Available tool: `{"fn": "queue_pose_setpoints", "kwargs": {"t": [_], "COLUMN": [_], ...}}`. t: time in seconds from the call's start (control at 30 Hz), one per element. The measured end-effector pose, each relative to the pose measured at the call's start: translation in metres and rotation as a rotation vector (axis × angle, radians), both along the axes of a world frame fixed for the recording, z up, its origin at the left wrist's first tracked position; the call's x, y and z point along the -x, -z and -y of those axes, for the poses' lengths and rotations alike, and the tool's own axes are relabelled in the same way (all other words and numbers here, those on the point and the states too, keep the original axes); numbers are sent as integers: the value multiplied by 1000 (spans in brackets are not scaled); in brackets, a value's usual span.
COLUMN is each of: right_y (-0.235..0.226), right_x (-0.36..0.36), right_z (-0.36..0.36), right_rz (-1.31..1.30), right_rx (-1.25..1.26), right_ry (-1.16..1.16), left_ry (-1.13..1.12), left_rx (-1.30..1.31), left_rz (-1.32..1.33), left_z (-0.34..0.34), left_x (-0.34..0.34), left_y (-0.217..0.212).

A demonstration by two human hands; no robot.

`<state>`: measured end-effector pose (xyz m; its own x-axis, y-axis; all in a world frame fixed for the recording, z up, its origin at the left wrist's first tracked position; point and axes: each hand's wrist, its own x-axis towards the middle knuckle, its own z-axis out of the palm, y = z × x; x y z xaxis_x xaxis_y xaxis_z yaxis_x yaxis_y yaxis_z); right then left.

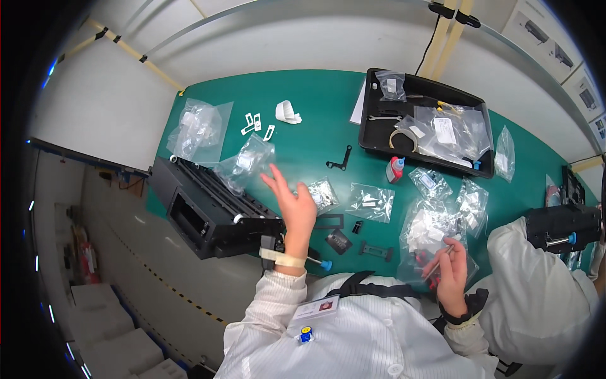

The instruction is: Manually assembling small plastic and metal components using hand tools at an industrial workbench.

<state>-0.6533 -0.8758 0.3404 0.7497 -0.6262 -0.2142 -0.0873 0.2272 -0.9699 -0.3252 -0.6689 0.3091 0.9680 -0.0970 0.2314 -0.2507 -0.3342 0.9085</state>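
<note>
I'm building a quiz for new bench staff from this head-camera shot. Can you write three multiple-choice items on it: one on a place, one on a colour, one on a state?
1. Where does the black tray sit?
A. at the far side of the green mat
B. on the floor
C. on top of the black machine

2. What colour is the cap of the small bottle near the tray?
A. yellow
B. red
C. white

3. How is the left hand?
A. clenched round a bag
B. flat under the machine
C. open, fingers spread, above the mat

Answers:
1. A, the tray lies on the green mat by its far edge.
2. B, the bottle top shows red.
3. C, the fingers are splayed and hold nothing; the right hand has the thin tool.
</note>
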Motion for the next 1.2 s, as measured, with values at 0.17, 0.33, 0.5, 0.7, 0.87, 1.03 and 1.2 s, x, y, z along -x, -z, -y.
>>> {"fn": "queue_pose_setpoints", "kwargs": {"t": [0.17, 0.33, 0.5, 0.7, 0.87, 1.03, 1.2], "right_y": [1, -6, 0, 33, 64, 49, 22], "right_x": [-7, -30, -84, -136, -127, -109, -103], "right_z": [14, 18, 7, -15, -21, -9, 1], "right_rz": [-1, -116, -241, -345, -471, -455, -365], "right_rx": [57, 109, 607, 1043, 1136, 1108, 954], "right_ry": [-36, -50, -277, -504, -584, -587, -513], "left_ry": [37, 369, 470, 578, 355, 419, 538], "left_rx": [-282, -371, -538, -585, -643, -700, -669], "left_rz": [-133, -155, 112, 137, 171, 107, 109], "left_z": [4, 14, 29, 26, -5, -16, 12], "left_x": [5, 35, 51, 51, 40, 39, 60], "left_y": [47, 41, 44, 42, 41, 48, 41]}}
